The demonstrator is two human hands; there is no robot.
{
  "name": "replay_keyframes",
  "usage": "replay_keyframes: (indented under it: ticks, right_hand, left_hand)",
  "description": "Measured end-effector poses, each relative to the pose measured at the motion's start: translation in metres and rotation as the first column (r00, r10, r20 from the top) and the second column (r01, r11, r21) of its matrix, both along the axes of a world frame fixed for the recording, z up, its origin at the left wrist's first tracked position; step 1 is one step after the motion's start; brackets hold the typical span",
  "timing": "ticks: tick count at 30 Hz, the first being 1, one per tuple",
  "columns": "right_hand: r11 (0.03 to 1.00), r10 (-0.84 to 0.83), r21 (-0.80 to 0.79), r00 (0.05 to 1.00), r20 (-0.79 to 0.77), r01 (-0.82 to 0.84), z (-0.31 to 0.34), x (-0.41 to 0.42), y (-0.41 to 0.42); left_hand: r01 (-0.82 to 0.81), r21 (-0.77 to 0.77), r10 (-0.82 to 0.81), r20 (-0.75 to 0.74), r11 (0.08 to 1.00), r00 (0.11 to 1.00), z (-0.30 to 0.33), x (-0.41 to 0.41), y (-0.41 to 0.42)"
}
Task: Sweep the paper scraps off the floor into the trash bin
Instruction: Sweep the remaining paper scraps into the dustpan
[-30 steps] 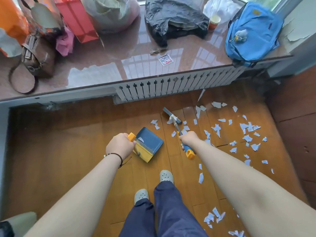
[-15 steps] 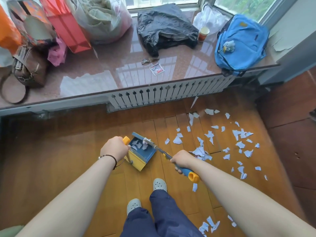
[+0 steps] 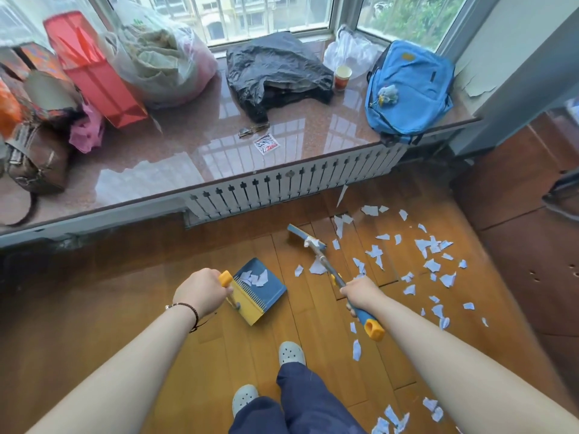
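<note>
Reaching out again, the broom head [image 3: 305, 237] now lies beyond the dustpan [image 3: 261, 288], toward the radiator grille [image 3: 291, 186], while half a second ago it was at the mouth of the dustpan, pushing scraps in. This means one stroke is finished and a few paper scraps [image 3: 255, 278] are now inside the pan (about five, I cannot count them exactly); I judge the next stroke is being prepared.

The left hand [image 3: 200, 292] has its fingers curled around the yellow handle of the dustpan and keeps the pan on the floor. The right hand [image 3: 360, 292] is wrapped around the blue broom handle [image 3: 368, 321].

To the right of the dustpan many loose scraps [image 3: 432, 264] remain on the wooden floor [image 3: 125, 308], roughly forty, and some more lie nearer the person than the dustpan. There is one dustpan and one broom. No trash bin is visible, so the task is still at an early stage.
</note>
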State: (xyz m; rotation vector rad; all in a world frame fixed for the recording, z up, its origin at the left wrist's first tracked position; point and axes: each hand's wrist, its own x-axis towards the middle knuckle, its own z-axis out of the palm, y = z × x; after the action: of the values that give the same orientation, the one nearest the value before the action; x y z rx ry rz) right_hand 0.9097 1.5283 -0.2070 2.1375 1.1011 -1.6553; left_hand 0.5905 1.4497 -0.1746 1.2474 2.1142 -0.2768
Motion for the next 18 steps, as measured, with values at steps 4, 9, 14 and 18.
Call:
replay_keyframes:
  ticks: [4,9,14,18]
  right_hand:
    - [1.0,-0.025,0.012,0.997,0.067,0.024,-0.022,0.003,0.011]
    - [1.0,0.029,-0.002,0.997,0.069,-0.029,-0.034,-0.023,-0.008]
    - [0.985,-0.012,-0.173,1.0,-0.013,0.009,-0.02,-0.021,-0.026]
    - [0.975,-0.072,-0.215,0.996,-0.059,0.058,0.005,0.003,-0.019]
  left_hand:
    - [0.099,-0.015,-0.099,-0.009,0.995,0.995,-0.001,0.022,0.015]
    - [0.133,-0.032,-0.134,-0.011,0.991,0.991,-0.007,0.046,0.033]
    - [0.137,-0.018,-0.138,-0.042,0.99,0.99,-0.011,0.06,0.045]
    - [0.145,-0.028,-0.146,-0.048,0.989,0.988,-0.011,0.063,0.052]
